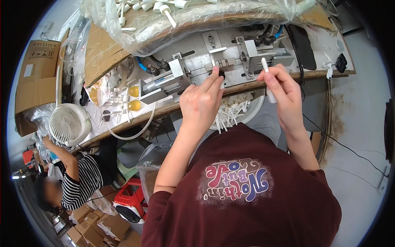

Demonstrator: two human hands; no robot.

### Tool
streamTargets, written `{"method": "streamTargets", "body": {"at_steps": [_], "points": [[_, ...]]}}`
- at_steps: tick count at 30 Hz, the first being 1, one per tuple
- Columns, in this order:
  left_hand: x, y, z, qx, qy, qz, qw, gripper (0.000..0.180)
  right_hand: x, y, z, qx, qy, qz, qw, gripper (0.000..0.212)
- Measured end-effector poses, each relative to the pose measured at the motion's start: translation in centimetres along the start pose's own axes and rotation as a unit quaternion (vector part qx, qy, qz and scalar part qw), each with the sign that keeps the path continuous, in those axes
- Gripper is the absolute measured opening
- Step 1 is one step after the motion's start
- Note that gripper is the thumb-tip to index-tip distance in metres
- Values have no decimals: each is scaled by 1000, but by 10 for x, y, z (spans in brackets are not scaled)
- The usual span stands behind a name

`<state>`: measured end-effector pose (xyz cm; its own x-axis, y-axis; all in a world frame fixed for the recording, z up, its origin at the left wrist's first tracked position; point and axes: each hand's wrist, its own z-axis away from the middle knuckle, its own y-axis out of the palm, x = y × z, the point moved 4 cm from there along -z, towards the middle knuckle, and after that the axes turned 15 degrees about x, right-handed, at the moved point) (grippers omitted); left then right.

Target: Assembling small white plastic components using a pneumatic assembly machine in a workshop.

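My left hand [201,101] reaches into the metal fixture at the bench's front edge, index and middle fingers stretched out. Its index fingertip touches a white plastic stem piece [213,58] lying in the middle of the fixture; the thumb is mostly hidden. To the right, my right hand [284,88] pinches a slim white plastic stick with a rounded tip [265,65] upright between thumb and fingers. A wider white end shows below the grip. Two metal clamp blocks with cylinders, the left one [177,69] and the right one [251,53], flank the fixture.
A plastic-lined cardboard tray [107,53] of white capped sticks stands behind. More sticks fill a white tub [257,109] below the bench edge. A white fan [70,123], yellow round containers [134,105] and a black phone-like slab [302,47] are around. Another person [84,177] works at left.
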<state>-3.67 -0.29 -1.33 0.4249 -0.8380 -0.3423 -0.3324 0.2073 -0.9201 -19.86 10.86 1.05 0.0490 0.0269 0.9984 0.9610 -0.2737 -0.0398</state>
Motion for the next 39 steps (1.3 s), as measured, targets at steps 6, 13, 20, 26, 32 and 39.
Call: {"method": "streamTargets", "body": {"at_steps": [6,13,20,26,32,39], "points": [[-33,-8,6,-20,210,190,959,40,-31,12,15,33,119,-201,972,17],[-14,-21,15,-22,58,263,963,29,-101,-8,39,49,49,221,973,10],[-4,0,15,-40,23,58,997,27,-226,-8,46,156,11,612,775,17],[1,2,0,-25,13,-11,1000,26,-263,-1,37,251,40,617,745,14],[-2,1,-2,-9,7,-27,1000,29,-210,-1,39,156,-10,503,850,10],[3,0,1,12,0,46,999,26,-84,7,42,159,132,144,968,9]]}}
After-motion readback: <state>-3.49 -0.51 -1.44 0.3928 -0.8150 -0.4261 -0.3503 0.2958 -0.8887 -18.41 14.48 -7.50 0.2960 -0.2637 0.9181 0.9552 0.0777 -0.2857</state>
